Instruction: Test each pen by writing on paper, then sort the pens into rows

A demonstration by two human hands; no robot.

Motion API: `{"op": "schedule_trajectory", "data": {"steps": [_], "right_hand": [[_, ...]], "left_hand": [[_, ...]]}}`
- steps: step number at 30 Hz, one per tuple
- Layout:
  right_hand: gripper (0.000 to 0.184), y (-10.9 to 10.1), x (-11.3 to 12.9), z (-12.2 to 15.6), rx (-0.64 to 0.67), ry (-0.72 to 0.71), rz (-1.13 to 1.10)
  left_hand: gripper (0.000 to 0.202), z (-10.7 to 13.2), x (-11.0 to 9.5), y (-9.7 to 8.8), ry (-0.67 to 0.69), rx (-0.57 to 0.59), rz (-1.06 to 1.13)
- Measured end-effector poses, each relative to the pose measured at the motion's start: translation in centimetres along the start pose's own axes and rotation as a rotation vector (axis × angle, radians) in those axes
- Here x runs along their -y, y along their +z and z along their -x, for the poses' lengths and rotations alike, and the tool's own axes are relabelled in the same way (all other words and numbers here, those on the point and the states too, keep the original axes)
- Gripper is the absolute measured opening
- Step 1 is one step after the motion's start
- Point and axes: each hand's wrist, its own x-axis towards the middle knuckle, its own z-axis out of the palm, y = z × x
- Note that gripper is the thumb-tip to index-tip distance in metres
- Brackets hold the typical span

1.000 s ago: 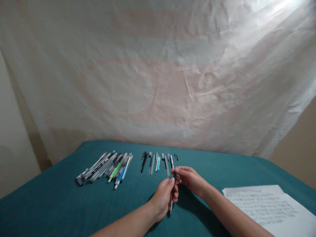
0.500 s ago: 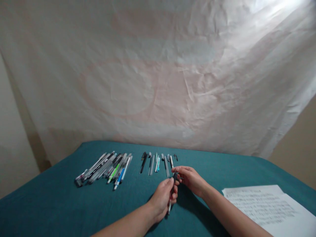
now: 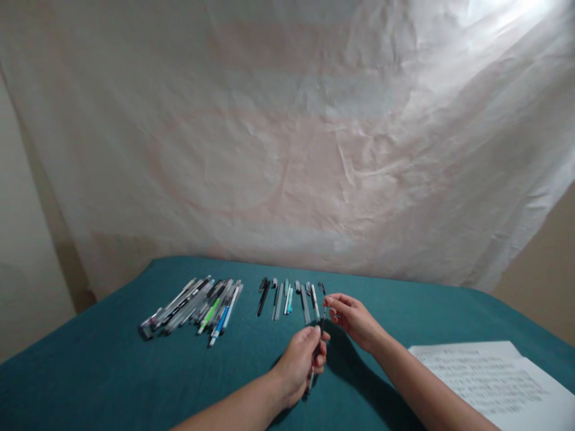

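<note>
My left hand (image 3: 300,362) is closed around a pen (image 3: 311,380), whose lower end sticks out below the fist. Just above it, my right hand (image 3: 353,317) pinches a thin pen refill (image 3: 324,311) by its upper end. The refill runs down in line with the pen toward my left thumb; where the two meet is small and partly covered by fingers. Beyond my hands lies a row of pen parts: a black barrel (image 3: 263,298), a clear barrel (image 3: 278,301), a grey barrel (image 3: 305,304) and a whitish barrel (image 3: 315,301), with short caps behind them.
A pile of pens (image 3: 188,305) lies to the left on the green tablecloth (image 3: 112,371), a blue pen (image 3: 218,325) and a green one (image 3: 208,315) among them. Printed paper sheets (image 3: 485,383) lie at the right. A pale hanging sheet (image 3: 287,131) stands behind the table.
My right hand has moved slightly up and away from my left, and a length of refill now shows between them. My left hand still grips the pen. The view has shifted slightly.
</note>
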Motion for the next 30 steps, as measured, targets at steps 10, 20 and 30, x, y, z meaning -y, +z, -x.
{"op": "schedule_trajectory", "data": {"steps": [10,20,30], "right_hand": [[0.018,-2.1,-0.9,-5.9,-0.150,-0.227,0.998],[0.020,-0.8,-2.5,-6.4,-0.217,-0.279,1.227],[0.019,-1.4,-3.4,-6.6,-0.281,-0.335,1.249]], "left_hand": [[0.034,0.1,0.1,-0.1,-0.008,-0.012,-0.005],[0.036,0.1,0.1,0.0,-0.008,-0.013,-0.012],[0.034,0.1,0.0,0.0,-0.015,-0.011,-0.012]]}}
